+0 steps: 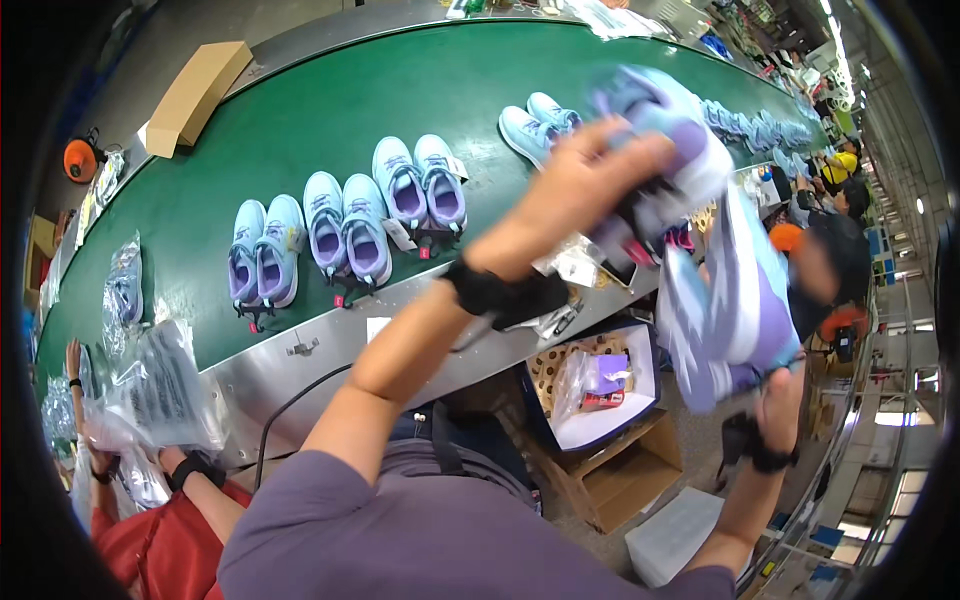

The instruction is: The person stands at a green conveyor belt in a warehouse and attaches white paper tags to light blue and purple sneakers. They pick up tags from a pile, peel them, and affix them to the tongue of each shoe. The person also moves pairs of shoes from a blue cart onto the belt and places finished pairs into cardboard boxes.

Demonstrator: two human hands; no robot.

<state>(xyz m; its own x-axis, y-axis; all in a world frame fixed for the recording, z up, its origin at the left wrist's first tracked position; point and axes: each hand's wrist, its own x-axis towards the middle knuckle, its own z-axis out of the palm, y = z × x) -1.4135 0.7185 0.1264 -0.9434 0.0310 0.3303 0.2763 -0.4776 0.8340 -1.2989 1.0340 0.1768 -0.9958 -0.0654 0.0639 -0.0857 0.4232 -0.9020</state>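
Note:
My left hand (590, 185), a black band on its wrist, is closed on a light blue and purple sneaker (690, 135) above the belt's near edge. Motion blurs this shoe, and I cannot tell whether a second one is in the same grip. Off to the right, my right hand (780, 405) grips a pair of matching sneakers (745, 290), held up with their white soles showing. On the green conveyor belt (350, 110), three pairs stand side by side: a left pair (265, 250), a middle pair (345, 225) and a right pair (420, 180).
Another sneaker pair (535, 125) stands farther back. Below the belt are an open box (650, 375) with patterned paper and a brown carton (640, 465). At left, a co-worker in red (165, 545) handles clear plastic bags (165, 390). Another person (840, 255) is close on the right.

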